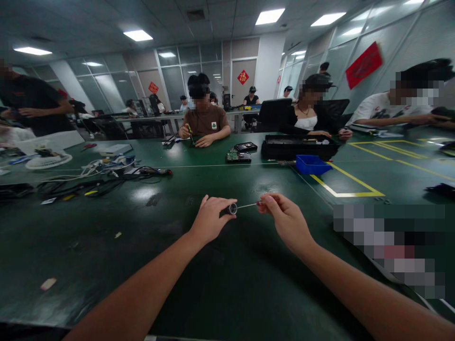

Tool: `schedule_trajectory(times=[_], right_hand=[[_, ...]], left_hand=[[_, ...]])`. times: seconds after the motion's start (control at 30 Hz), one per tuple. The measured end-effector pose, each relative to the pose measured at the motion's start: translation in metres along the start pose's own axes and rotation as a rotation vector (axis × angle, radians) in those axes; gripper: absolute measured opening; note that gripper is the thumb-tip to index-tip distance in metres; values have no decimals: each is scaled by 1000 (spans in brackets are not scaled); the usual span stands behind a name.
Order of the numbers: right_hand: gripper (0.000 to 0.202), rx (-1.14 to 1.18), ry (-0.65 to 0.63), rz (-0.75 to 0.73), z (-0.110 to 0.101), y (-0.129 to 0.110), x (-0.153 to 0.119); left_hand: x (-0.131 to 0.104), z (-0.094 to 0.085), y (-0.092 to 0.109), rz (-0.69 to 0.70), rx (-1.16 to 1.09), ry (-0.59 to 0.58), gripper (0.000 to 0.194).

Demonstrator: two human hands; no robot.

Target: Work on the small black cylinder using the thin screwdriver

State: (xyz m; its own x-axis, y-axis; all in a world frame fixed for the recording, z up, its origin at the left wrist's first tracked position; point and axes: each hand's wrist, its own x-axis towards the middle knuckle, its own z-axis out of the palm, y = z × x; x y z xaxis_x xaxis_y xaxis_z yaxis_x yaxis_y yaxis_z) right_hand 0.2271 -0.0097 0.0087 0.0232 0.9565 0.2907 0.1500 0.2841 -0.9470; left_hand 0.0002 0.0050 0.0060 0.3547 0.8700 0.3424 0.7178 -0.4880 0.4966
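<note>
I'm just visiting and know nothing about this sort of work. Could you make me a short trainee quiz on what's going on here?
1. True or false: the left hand holds a tube.
2. Beyond the right hand, what colour is the open bin? (a) red (b) blue (c) white
3. Fill in: a thin rod points from the right hand toward the ____.

Key: 1. True. 2. (b) blue. 3. Tube.

Over the desk (220,293), a rod (246,205) spans from the cylinder (232,209) in your left fingers (222,202) to your right fingers (272,203). Beyond them lie hard drives (245,147); far right, a bin (313,165) before a tray (280,150); far left, cables (97,185).
</note>
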Motion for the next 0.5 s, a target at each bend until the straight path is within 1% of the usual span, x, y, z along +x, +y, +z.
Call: schedule_trajectory(times=[0.17, 0.37, 0.5], right_hand=[[31, -58, -20, -22, -1, -3, -2], [32, -119, 4, -22, 0, -6, -4], [32, -144, 16, -21, 0, -10, -4]], left_hand=[[0, 2, 0, -10, -9, -3, 42], [0, 4, 0, -32, -16, -4, 43], [0, 3, 1, -29, -37, -10, 38]])
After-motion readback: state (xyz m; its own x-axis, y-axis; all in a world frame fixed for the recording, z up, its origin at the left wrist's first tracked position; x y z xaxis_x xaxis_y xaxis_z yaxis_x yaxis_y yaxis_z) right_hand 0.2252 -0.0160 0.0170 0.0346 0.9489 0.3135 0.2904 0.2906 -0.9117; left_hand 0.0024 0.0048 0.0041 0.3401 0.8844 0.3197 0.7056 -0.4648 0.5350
